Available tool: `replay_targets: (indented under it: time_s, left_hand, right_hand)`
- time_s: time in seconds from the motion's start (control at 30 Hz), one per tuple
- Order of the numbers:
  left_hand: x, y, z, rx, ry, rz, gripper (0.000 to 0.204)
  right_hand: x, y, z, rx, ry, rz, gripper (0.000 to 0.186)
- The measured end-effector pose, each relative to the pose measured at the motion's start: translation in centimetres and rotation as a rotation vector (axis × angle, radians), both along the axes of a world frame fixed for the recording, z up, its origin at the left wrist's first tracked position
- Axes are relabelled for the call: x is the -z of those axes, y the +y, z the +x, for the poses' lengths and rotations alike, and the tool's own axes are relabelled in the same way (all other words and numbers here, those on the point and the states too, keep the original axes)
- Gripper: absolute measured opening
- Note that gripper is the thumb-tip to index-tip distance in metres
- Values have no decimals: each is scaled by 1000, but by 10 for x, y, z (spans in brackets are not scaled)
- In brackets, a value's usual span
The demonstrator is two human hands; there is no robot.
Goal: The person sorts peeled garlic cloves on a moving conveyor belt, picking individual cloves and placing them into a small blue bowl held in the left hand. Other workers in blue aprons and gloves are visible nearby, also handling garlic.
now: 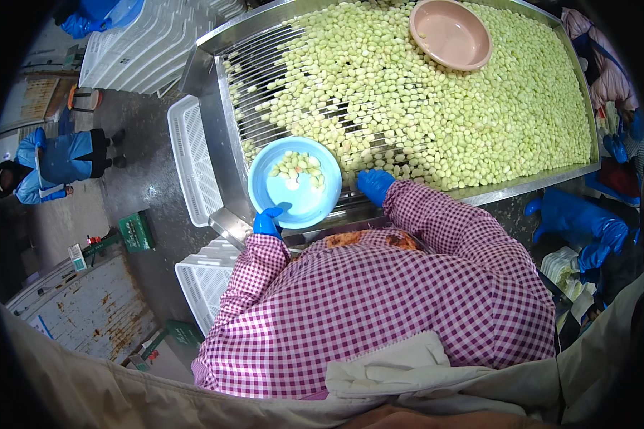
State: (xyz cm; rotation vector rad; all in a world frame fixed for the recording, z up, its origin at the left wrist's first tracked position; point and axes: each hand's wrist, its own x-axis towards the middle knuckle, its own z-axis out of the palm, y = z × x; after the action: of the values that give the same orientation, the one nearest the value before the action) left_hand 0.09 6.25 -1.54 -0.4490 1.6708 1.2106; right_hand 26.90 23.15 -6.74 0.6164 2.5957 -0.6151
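Note:
My left hand (267, 223), in a blue glove, grips the near left rim of a light blue basin (258, 194). Several pale green oval fruits (297, 170) lie inside that basin, some with reddish spots. To its right, my gloved right hand (375, 186) rests at the near edge of the slatted metal sorting table (254, 107), beside loose fruits. Its fingers are curled together; whatever they hold, if anything, is hidden. A thick spread of the same green fruits (508, 114) covers most of the table, thinning to bare slats at the left.
A pinkish-brown basin (451, 32) sits on the fruits at the far side. White plastic crates (193, 161) stand left of the table, with stacked crates (139, 50) beyond. A person in blue (57, 164) is at far left; other people's blue gloves and sleeves (579, 225) show at right.

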Motion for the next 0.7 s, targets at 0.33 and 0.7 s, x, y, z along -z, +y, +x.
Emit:
replay_targets:
  time_s: [0.33, 0.7]
  left_hand:
    - [-10, -8, -13, 62, 80, -63, 18]
    - [-29, -4, -24, 128, 97, 32, 21]
  right_hand:
    - [-5, -7, -7, 364, -72, -284, 27]
    - [-62, 3, -22, 1132, 83, -486, 17]
